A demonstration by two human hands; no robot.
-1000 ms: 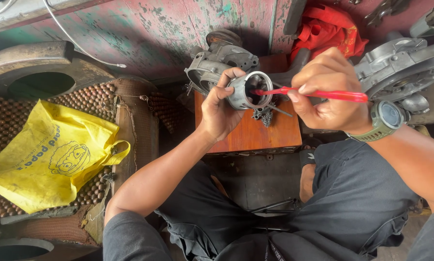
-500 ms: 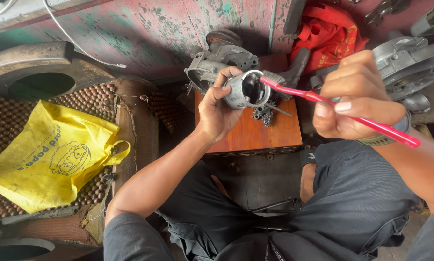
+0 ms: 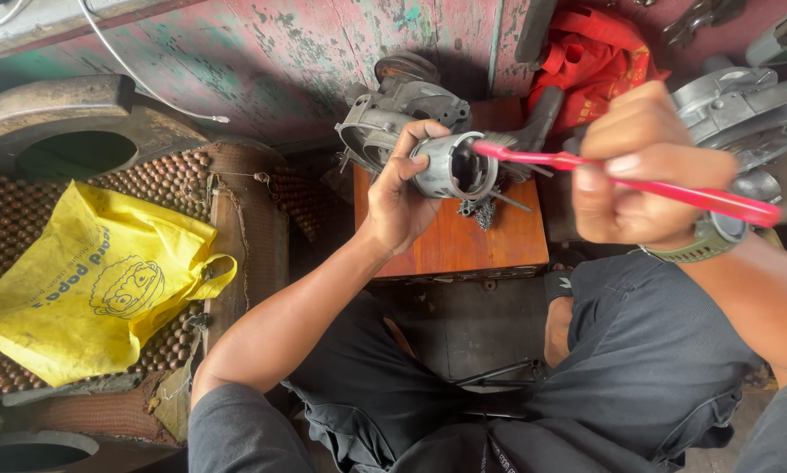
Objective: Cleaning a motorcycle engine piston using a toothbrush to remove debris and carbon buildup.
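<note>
Left hand (image 3: 398,206) fingers wrap the metal cylinder (image 3: 453,166), bore facing right; right hand (image 3: 643,171) fingers pinch the red toothbrush (image 3: 639,186), lying near-horizontal, head inside the bore.

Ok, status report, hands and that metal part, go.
Left hand grips grey metal cylinder over wooden block. Right hand holds red brush, head end at cylinder's mouth. Nothing between them.

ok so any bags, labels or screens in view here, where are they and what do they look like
Yellow plastic bag: lies crumpled at left on a beaded mat, with dark print and a cartoon drawing.
Red bag: bunched at top, behind the wooden block, faint yellow print.
No screens visible.
</note>
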